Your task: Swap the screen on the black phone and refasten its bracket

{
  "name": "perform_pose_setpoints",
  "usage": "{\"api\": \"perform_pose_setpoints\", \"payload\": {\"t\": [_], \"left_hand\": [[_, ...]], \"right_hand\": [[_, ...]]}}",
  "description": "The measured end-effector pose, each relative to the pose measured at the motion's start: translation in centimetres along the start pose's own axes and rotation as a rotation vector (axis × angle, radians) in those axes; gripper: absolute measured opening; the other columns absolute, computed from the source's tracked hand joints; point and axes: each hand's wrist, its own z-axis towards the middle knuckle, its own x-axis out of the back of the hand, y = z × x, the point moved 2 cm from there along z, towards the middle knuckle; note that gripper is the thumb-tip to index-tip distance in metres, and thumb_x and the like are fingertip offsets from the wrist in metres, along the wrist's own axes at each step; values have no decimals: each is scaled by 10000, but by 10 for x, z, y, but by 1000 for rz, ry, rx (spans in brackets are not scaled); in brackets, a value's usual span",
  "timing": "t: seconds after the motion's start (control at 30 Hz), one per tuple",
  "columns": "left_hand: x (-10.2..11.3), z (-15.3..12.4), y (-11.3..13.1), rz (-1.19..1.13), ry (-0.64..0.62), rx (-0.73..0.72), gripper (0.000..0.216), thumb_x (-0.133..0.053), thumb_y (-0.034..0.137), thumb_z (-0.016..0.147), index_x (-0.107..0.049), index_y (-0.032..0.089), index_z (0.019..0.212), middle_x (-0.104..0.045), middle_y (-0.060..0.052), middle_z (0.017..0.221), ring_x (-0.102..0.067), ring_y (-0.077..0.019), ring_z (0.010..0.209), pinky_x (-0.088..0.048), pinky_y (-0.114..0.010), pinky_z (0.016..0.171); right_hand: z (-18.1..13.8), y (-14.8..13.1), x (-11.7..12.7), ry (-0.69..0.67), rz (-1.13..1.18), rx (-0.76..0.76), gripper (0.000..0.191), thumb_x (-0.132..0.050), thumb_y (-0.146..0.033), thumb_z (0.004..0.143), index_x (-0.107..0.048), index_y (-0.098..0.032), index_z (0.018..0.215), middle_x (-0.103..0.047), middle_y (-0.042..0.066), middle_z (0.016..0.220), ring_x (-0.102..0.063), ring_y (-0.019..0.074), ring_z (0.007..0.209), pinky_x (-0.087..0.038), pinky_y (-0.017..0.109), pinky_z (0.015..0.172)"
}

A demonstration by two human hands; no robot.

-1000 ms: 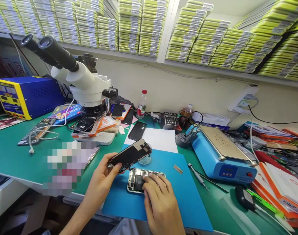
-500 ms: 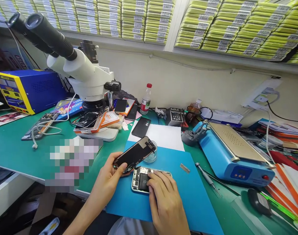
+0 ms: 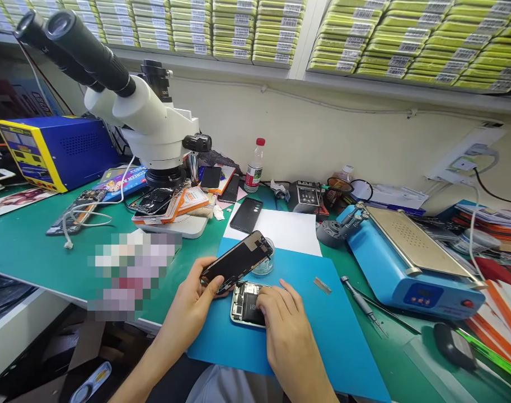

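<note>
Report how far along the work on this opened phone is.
Done: the screen is lifted off the phone body, whose insides lie bare on the blue mat. In hand: the left hand holds the screen tilted up, the right hand presses fingers inside the body. Left: the two halves are not yet joined; whether a cable links them cannot be told. The screwdriver lies unused.

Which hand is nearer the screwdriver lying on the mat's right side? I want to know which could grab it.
Right. The right hand rests on the opened phone, just left of the screwdriver; the left hand is farther left, holding the screen.
</note>
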Motion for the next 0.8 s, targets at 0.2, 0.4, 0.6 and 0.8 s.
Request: {"api": "perform_pose_setpoints", "payload": {"t": [0.2, 0.4, 0.6, 0.8], "left_hand": [[0, -2, 3, 42, 17, -9, 488, -622, 558, 1005, -527, 243, 1366, -768, -34, 1035, -780, -251, 868, -610, -352, 803], [0, -2, 5, 52, 20, -9, 473, -607, 562, 1005, -544, 252, 1357, -746, -18, 969, -774, -250, 830, -602, -351, 799], [1, 1, -2, 12, 6, 12, 505, -617, 567, 996, -528, 247, 1376, -767, -70, 1119, -788, -293, 945, -594, -375, 836], [0, 0, -2, 5, -23, -13, 468, -599, 548, 1014, -524, 256, 1372, -751, -83, 1238, -777, -273, 951, -595, -374, 847]], "right_hand": [[1, -1, 7, -26, 45, -21, 320, -366, 31, 973, -553, -212, 1063, -716, 53, 1073, -685, 215, 1021, -479, 558, 1132], [-2, 5, 16, 20, 135, -157, 188, -428, -114, 1057, -556, -251, 1042, -720, 41, 1086, -701, 221, 1047, -508, 512, 1137], [-2, 4, 15, 6, 75, -112, 197, -429, -108, 1051, -566, -248, 1044, -731, 49, 1110, -698, 230, 1067, -483, 527, 1143], [1, -6, 10, -42, -78, 45, 341, -384, 14, 978, -599, -205, 1126, -746, 49, 1169, -685, 236, 1118, -358, 541, 1203]]}}
